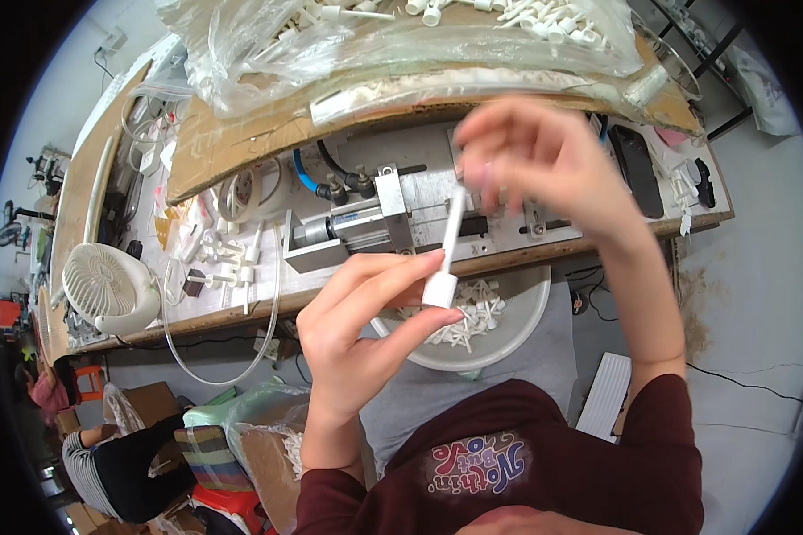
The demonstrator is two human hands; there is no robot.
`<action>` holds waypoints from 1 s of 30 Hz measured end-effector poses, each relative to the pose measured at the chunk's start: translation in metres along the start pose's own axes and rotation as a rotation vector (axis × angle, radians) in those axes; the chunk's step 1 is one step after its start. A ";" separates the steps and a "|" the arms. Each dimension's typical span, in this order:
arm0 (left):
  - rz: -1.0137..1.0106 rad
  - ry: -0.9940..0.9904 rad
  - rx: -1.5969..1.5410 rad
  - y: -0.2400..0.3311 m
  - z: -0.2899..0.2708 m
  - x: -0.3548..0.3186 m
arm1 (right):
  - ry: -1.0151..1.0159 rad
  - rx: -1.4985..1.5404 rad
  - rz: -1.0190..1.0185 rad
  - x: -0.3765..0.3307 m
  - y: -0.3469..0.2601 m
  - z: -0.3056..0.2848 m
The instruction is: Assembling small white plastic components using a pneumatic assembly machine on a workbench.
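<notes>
One white stemmed piece (453,230) pinched by left hand (357,330), near bench edge (517,255), right hand (533,159) blurred, grip unclear

Slim white plastic part (452,234); maroon short-sleeved shirt (569,450), pink-and-blue chest print (477,464); brown flat cardboard (241,143); bright-blue hose (303,174); white round fan (107,290).

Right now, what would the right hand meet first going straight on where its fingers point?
Probably the upper end of the white stemmed piece in the left hand; blur leaves depth unclear.
</notes>
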State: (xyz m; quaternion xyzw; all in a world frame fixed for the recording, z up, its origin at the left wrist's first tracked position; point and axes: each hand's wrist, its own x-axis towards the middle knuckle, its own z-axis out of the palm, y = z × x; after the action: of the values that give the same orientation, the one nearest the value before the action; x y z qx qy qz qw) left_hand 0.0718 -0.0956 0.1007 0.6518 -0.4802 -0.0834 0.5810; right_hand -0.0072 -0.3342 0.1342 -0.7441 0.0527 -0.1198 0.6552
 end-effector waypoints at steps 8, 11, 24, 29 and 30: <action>0.165 0.004 0.294 -0.014 0.032 -0.011 | 0.432 -1.167 -0.307 0.143 0.002 -0.162; 0.168 -0.027 0.344 -0.021 0.034 -0.016 | 0.449 -1.585 -0.024 0.160 0.009 -0.198; 0.285 -0.089 0.334 -0.036 0.040 -0.016 | 0.194 -1.650 0.119 0.159 0.043 -0.313; 0.277 -0.101 0.356 -0.041 0.040 -0.018 | 0.120 -1.147 0.403 0.157 0.009 -0.213; 0.289 -0.101 0.348 -0.043 0.042 -0.017 | 0.127 -1.179 0.354 0.156 0.011 -0.200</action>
State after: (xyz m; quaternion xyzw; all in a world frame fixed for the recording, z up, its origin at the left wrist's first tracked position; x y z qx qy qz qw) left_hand 0.0574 -0.1173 0.0441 0.6616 -0.6044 0.0524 0.4408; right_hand 0.0951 -0.5647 0.1633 -0.9523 0.2715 -0.0040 0.1393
